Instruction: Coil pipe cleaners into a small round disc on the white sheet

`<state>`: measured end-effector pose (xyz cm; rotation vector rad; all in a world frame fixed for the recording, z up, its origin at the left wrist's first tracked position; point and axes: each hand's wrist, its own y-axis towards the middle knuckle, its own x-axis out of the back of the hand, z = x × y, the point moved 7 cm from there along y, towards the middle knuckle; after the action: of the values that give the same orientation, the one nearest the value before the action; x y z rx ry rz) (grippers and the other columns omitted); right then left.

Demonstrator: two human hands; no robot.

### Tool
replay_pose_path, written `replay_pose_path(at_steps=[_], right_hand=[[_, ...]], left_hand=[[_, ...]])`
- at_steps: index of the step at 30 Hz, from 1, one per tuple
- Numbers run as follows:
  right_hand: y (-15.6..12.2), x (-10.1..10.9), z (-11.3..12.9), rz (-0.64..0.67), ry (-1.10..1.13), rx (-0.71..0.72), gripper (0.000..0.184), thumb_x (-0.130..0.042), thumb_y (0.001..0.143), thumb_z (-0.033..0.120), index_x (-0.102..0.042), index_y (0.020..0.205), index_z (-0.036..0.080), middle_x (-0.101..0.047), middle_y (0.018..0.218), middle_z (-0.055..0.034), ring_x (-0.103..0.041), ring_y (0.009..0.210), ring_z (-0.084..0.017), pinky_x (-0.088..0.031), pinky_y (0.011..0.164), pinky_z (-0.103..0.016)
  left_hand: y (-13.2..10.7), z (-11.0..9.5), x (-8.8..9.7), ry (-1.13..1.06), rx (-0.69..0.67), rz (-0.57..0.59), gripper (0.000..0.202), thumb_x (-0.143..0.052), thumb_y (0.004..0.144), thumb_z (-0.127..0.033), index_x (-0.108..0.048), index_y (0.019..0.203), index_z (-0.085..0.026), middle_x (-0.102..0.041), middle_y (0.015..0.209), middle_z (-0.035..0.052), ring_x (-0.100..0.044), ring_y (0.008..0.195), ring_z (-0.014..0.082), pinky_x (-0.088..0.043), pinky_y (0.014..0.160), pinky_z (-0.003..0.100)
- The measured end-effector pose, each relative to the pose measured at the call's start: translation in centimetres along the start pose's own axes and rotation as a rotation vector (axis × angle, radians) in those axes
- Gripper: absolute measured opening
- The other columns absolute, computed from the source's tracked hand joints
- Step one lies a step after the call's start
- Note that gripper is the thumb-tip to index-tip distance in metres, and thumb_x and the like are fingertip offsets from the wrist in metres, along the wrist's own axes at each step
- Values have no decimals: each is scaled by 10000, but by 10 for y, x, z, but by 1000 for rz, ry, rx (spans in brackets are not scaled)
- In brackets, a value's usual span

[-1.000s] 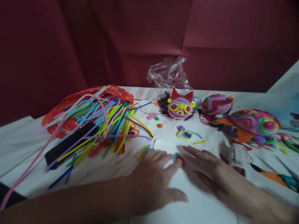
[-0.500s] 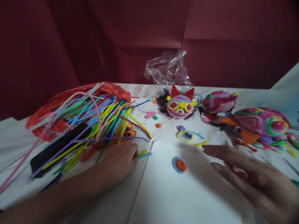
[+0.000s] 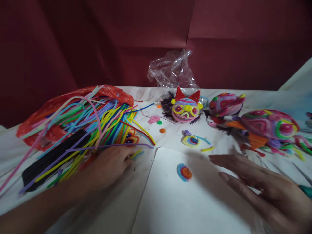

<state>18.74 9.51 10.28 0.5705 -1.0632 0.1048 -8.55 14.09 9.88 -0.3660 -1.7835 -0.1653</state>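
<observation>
My left hand (image 3: 110, 164) is closed beside the pile of coloured pipe cleaners (image 3: 112, 125). Short yellow and light-blue pipe cleaner pieces (image 3: 136, 154) stick out at its fingertips, though their gripped ends are hidden. On the white paper (image 3: 165, 201) lies a small orange coil edged in purple and blue (image 3: 184, 172). My right hand (image 3: 260, 187) hovers over the paper's right side, its thumb and fingers apart and holding nothing I can see. Just beyond its fingertips lie a yellow strip (image 3: 207, 149) and a yellow, white and blue coiled eye shape (image 3: 191, 141).
A red plastic bag (image 3: 31, 130) and a black flat object (image 3: 52, 165) lie among the pipe cleaners. A decorated ball face with red horns (image 3: 185, 109) stands mid-back before a clear plastic bag (image 3: 172, 70). Decorated figures (image 3: 270, 125) and pointed metal blades (image 3: 301, 174) are at right.
My left hand has drawn back to the left, and the short yellow and blue pieces have moved with it. My right hand stays spread in nearly the same place. The view has shifted slightly.
</observation>
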Motion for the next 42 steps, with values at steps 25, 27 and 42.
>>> replay_pose_path(at_steps=[25, 27, 42], right_hand=[[-1, 2, 14, -96, -137, 143, 239, -347, 917, 340, -511, 1081, 283, -582, 1049, 21, -579, 922, -121, -529, 764, -226], [0, 5, 18, -109, -142, 161, 228, -355, 917, 331, -510, 1080, 302, -584, 1045, 49, -580, 916, -105, -530, 759, -214], [11, 15, 33, -151, -187, 230, 267, -349, 897, 252, -608, 955, 235, -629, 934, 29, -610, 818, -71, -501, 708, -114]], left_hand=[[24, -61, -59, -911, 105, 244, 126, -537, 625, -226, -490, 725, -166, -541, 555, -44, -517, 470, 108, -379, 422, 205], [28, -63, -63, -860, 113, 254, 166, -501, 637, -198, -483, 798, -159, -565, 567, -28, -533, 467, 127, -382, 403, 214], [45, -92, -30, 115, -454, -75, 217, -435, 766, -19, -583, 747, -176, -501, 846, 36, -483, 820, 170, -382, 653, 263]])
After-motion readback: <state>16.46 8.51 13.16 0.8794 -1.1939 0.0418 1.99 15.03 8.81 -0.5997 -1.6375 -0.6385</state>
